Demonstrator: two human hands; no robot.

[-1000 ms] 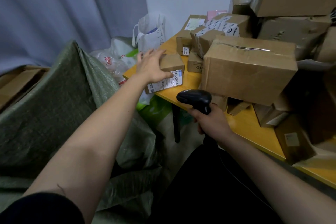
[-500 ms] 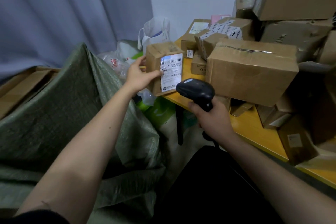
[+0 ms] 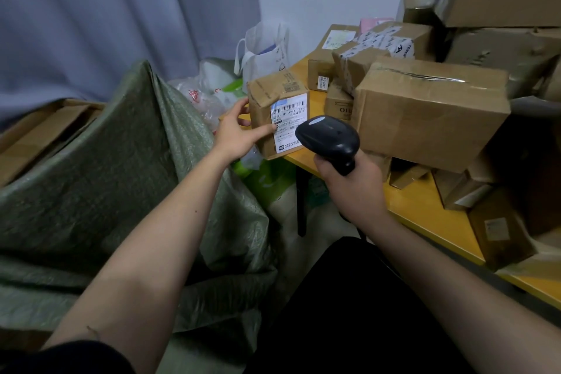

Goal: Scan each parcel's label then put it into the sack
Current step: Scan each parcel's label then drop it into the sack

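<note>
Seen from the head camera, we hold a small cardboard parcel (image 3: 274, 106) up at the near corner of the yellow table (image 3: 425, 215), our left hand (image 3: 238, 133) wrapped round its left side with the thumb pressed across the front face, its tip at the left edge of the white shipping label (image 3: 290, 123), the other fingers curled behind the box. Our right hand (image 3: 353, 184) is closed tight round the grip of a black handheld barcode scanner (image 3: 329, 138), whose head sits just in front of the label's lower right corner, close to it but apart. We judge the scanning step to be in hand: the label is turned toward the scanner and the barcode along its top lies uncovered. The green woven sack (image 3: 121, 161) slumps open to our left, near the parcel and below it; more cardboard boxes, among them one large carton (image 3: 431, 112), crowd the table to the right, so much of the job looks undone. Whether the scan has registered we cannot tell. The next move would call for swinging the parcel left and down over the sack's mouth and letting it go, while the scanner stays in our right hand.
</note>
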